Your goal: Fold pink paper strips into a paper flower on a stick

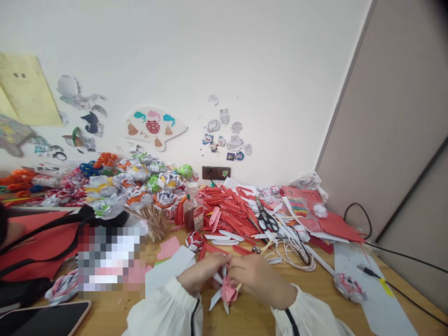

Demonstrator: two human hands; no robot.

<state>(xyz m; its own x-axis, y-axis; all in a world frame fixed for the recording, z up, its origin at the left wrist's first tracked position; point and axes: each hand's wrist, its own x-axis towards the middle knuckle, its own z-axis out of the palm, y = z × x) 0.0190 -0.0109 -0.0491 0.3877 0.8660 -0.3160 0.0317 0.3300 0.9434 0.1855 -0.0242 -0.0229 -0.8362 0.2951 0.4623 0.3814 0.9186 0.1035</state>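
Note:
A pink and white folded paper flower (229, 290) is between my hands near the front edge of the wooden table, its pale strips sticking out below. My left hand (206, 271) is closed on its upper left side, fingers pressed near the strips. On the other side, my right hand (255, 277) has its fingers curled on the flower, with a thin tan stick end showing beside them. The fingertips partly overlap and hide the flower's top. Just behind my hands lie a red and white paper rosette (195, 241) and red folded strips (227, 205).
Black scissors (268, 220), a pearl string (296, 255) and a glass bottle (193, 212) stand or lie behind. Paper flowers (138, 175) fill the back left. A phone (45, 319) is front left; another paper flower (350, 287) and a cable (371, 273) are right.

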